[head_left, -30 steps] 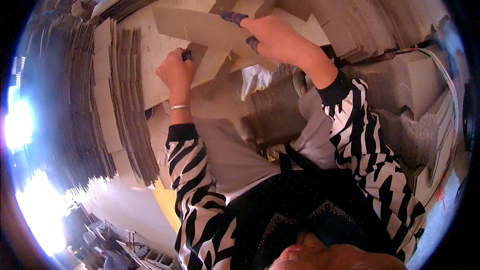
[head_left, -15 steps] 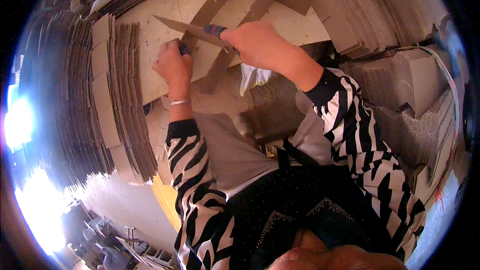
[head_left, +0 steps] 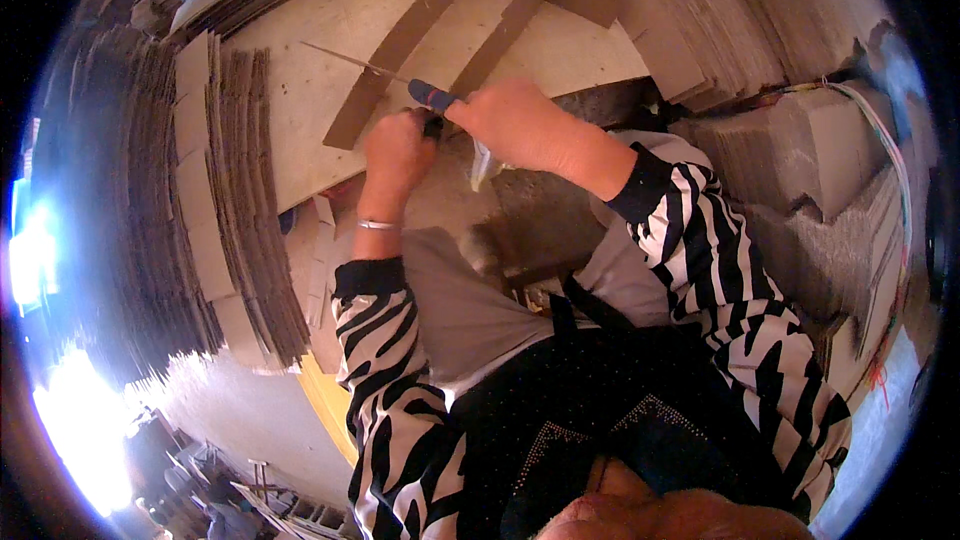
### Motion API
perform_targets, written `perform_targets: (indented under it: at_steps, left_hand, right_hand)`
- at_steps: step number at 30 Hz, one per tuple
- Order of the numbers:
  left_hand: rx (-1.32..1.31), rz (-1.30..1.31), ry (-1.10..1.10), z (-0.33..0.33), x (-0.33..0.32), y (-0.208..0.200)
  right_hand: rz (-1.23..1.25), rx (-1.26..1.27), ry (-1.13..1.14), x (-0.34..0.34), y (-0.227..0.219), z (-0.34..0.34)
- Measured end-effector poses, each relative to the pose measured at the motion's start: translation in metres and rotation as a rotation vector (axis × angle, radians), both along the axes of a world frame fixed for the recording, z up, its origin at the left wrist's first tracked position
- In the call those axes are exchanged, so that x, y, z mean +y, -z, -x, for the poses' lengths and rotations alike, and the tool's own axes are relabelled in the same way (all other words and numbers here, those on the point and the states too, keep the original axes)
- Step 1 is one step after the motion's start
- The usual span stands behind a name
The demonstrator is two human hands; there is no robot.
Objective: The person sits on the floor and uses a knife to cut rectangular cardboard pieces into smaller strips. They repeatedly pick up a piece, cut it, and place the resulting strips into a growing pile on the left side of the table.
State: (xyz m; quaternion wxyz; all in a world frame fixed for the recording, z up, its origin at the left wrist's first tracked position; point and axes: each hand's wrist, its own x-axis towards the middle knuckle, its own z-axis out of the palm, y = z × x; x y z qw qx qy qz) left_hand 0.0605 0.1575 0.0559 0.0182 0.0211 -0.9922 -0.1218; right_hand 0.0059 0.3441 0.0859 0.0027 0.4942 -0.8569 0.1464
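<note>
My right hand (head_left: 515, 120) grips a thin brown cardboard strip (head_left: 350, 59), seen nearly edge-on, which sticks out to the left past its fingers. Dark covers wrap some of the fingertips. Close beside it, my left hand (head_left: 398, 148) is closed, its fingers curled near the right hand's fingertips; what they hold is hidden. Beyond both hands lies a cardboard divider (head_left: 400, 32) of crossed, interlocked strips. Its left strip ends close to my left hand, while the near end of the other long strip runs behind my right hand.
The divider rests on a pale wooden tabletop (head_left: 292, 90). Tall stacks of cardboard pieces stand along the left (head_left: 235, 170) and far right (head_left: 690, 30). More cardboard bundles (head_left: 790, 160) lie by my right arm. A small clear plastic bag (head_left: 483, 166) hangs below my right hand.
My left hand has moved right and slightly nearer, coming beside my right hand. The cardboard strip has turned from showing its face to nearly edge-on. The divider's left strip end is now uncovered.
</note>
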Motion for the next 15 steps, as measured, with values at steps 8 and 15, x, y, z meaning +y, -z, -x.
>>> perform_targets:
  at_steps: [8,15]
  left_hand:
    - [-0.030,-0.236,0.105,0.020,0.007,-0.016]
    - [0.515,-0.065,-0.336,0.019,-0.039,-0.022]
  right_hand:
    - [-0.069,-0.239,0.089,0.037,0.011,0.029]
    - [0.189,0.227,0.890,0.148,0.021,0.083]
